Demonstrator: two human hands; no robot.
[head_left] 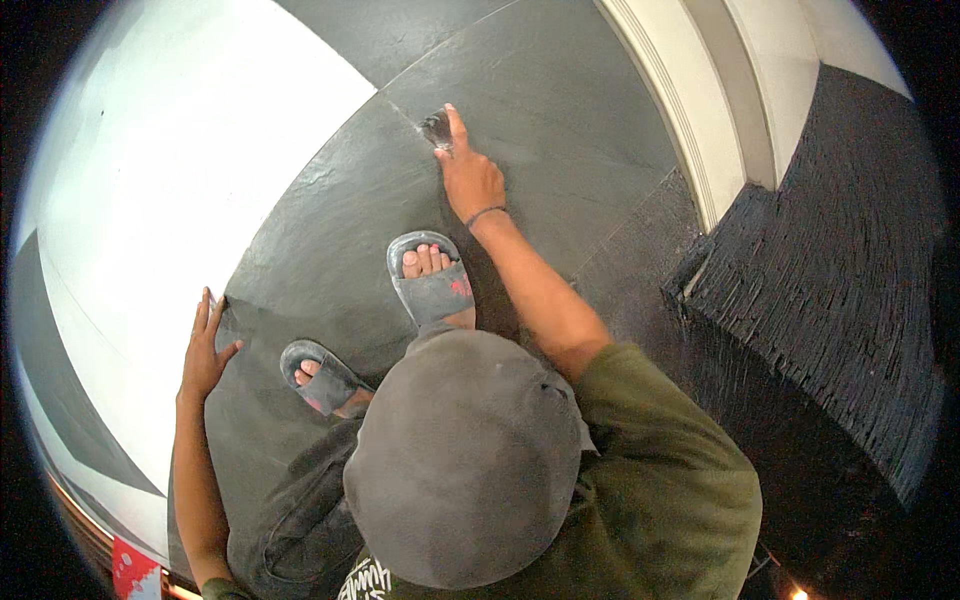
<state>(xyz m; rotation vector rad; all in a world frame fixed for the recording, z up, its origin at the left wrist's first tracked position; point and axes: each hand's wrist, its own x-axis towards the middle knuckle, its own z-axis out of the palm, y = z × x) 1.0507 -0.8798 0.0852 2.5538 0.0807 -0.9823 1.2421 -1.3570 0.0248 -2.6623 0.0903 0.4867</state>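
Observation:
My right hand is low over the grey floor tiles, ahead of my feet. Between its index finger and thumb is a small dark flat piece with whitish smears, pressed on the floor by a pale seam. I cannot make out exactly what it is. Over at the left, my left hand has its fingers spread, and its fingertips touch the edge where the white surface meets the grey tiles. Nothing shows in that hand.
Two dark slide sandals on feet stand between my hands. A grey cap covers the lower middle of the view. At the right are a white moulded frame and black ribbed paving. A red and white item shows at lower left.

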